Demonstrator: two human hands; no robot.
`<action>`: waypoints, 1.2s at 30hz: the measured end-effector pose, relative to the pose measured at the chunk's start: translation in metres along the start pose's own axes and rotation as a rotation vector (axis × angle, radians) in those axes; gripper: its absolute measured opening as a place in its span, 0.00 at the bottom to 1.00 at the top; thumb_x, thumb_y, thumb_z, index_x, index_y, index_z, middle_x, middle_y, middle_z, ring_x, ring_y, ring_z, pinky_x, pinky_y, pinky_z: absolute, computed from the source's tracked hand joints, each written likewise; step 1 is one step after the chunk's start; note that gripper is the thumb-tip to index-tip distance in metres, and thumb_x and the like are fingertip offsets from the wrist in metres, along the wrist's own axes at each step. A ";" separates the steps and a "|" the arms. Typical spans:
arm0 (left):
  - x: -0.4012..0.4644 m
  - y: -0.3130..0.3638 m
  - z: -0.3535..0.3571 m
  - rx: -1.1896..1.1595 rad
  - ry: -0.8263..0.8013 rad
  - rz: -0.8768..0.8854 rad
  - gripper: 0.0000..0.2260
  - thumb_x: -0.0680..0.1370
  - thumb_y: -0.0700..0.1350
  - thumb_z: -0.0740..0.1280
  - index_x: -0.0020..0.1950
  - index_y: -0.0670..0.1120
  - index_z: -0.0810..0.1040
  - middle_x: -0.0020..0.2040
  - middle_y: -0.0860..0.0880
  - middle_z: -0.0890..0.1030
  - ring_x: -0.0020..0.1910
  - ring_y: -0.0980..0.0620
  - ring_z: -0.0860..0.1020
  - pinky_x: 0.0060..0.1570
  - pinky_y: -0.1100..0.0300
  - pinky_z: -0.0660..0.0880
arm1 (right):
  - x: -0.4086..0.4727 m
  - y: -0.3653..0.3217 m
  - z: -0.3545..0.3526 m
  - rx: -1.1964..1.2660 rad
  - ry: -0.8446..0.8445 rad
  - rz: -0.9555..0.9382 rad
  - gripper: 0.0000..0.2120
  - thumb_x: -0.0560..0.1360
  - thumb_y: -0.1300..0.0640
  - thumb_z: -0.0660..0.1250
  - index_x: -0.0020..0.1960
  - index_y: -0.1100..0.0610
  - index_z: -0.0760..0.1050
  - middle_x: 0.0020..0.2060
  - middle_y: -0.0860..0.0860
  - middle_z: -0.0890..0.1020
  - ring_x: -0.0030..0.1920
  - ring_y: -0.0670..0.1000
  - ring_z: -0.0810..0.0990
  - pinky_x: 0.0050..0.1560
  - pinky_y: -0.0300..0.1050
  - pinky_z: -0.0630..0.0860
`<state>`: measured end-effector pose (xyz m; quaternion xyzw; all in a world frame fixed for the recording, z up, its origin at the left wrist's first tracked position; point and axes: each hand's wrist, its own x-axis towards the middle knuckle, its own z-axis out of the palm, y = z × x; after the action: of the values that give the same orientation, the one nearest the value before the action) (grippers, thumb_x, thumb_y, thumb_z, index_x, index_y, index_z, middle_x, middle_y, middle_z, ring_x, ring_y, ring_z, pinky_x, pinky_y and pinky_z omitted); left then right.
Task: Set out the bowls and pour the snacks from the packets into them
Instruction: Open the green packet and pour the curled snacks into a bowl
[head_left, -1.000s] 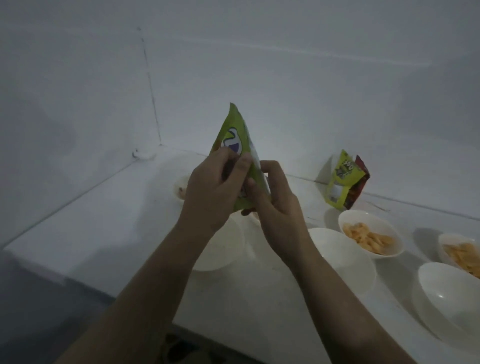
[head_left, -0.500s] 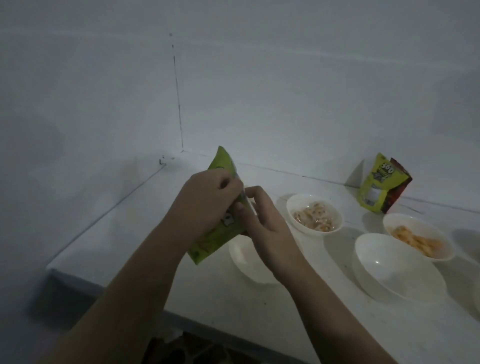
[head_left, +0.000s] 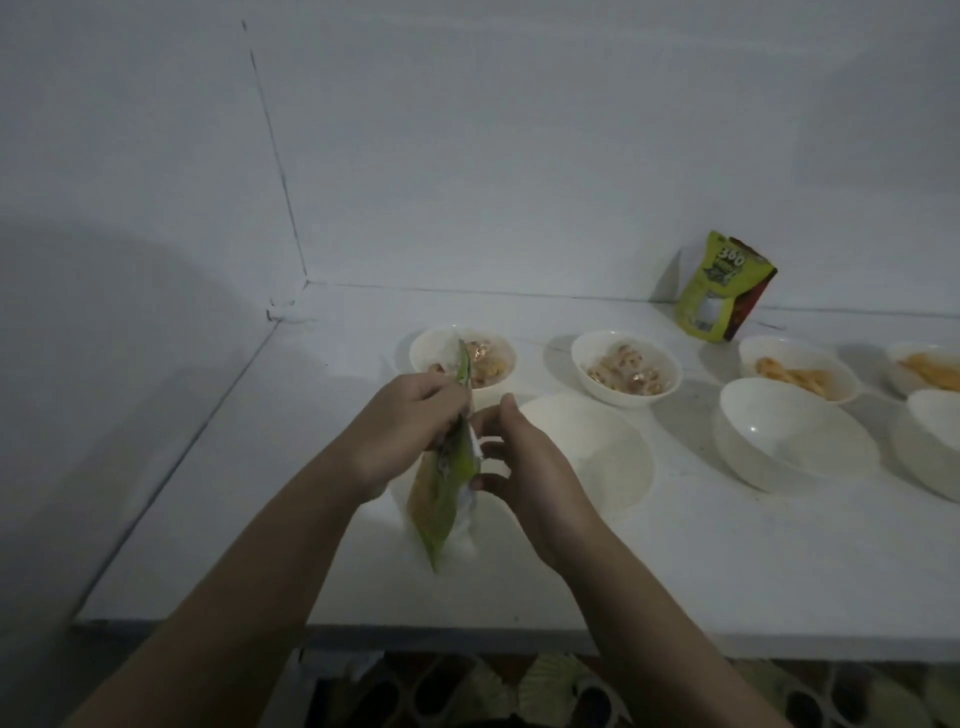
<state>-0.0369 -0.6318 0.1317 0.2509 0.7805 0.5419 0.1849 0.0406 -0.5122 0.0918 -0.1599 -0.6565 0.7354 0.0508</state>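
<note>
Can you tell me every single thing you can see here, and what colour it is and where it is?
Shelf: one, white, in a wall corner.
Full bowls: four, white, back row, snacks inside.
Empty bowls: three, white, front row, one partly behind the right hand.
Green packet: one, held over the shelf.
Yellow-green packet: one, with a red side, standing by the back wall.
Left hand: grips the green packet's top.
Right hand: fingers on the green packet's edge.
</note>
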 end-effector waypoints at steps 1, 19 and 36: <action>0.000 -0.005 0.001 -0.031 -0.033 -0.015 0.18 0.77 0.40 0.59 0.26 0.50 0.69 0.29 0.51 0.67 0.30 0.53 0.66 0.41 0.53 0.67 | 0.000 0.001 0.000 -0.010 -0.001 0.019 0.26 0.85 0.45 0.51 0.50 0.66 0.76 0.45 0.54 0.81 0.48 0.54 0.78 0.48 0.49 0.77; 0.008 -0.028 -0.034 -0.148 -0.147 -0.067 0.19 0.79 0.41 0.61 0.27 0.51 0.73 0.28 0.52 0.72 0.28 0.54 0.70 0.41 0.56 0.74 | 0.004 -0.010 0.033 -0.307 -0.007 -0.098 0.21 0.82 0.47 0.59 0.50 0.68 0.68 0.43 0.61 0.74 0.44 0.53 0.74 0.46 0.47 0.75; 0.006 -0.035 -0.073 0.511 0.216 0.026 0.11 0.74 0.47 0.64 0.40 0.39 0.76 0.34 0.43 0.75 0.30 0.50 0.68 0.32 0.58 0.64 | 0.003 -0.001 0.050 -0.295 0.278 -0.116 0.13 0.80 0.60 0.59 0.38 0.64 0.66 0.34 0.58 0.72 0.34 0.52 0.73 0.38 0.51 0.80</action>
<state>-0.0897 -0.6932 0.1239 0.2402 0.9038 0.3534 0.0247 0.0221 -0.5588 0.0962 -0.2274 -0.7517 0.5982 0.1593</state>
